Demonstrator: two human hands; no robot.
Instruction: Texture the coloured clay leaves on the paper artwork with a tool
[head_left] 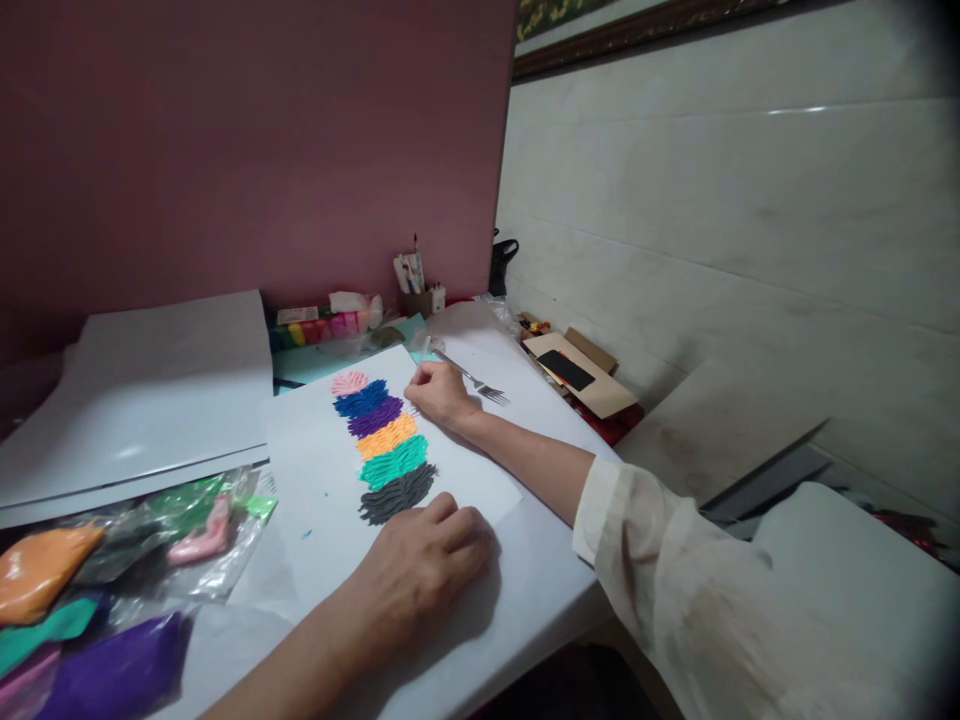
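A white sheet of paper (315, 480) lies on the table, carrying a column of textured clay patches (384, 447) in pink, blue, purple, orange, teal and dark grey. My right hand (439, 392) is closed in a pinch at the right edge of the purple patch; what it holds is too small to make out. Just beyond that hand lies a metal fork (472, 379). My left hand (420, 572) rests on the paper's lower edge beside the grey patch, fingers curled under.
Plastic bags of coloured clay (112, 580) lie at the left front. A stack of white boards (142, 400) is at the left, more clay packs (322, 327) and a pen holder (415, 288) at the back wall, cardboard pieces (581, 375) at the right.
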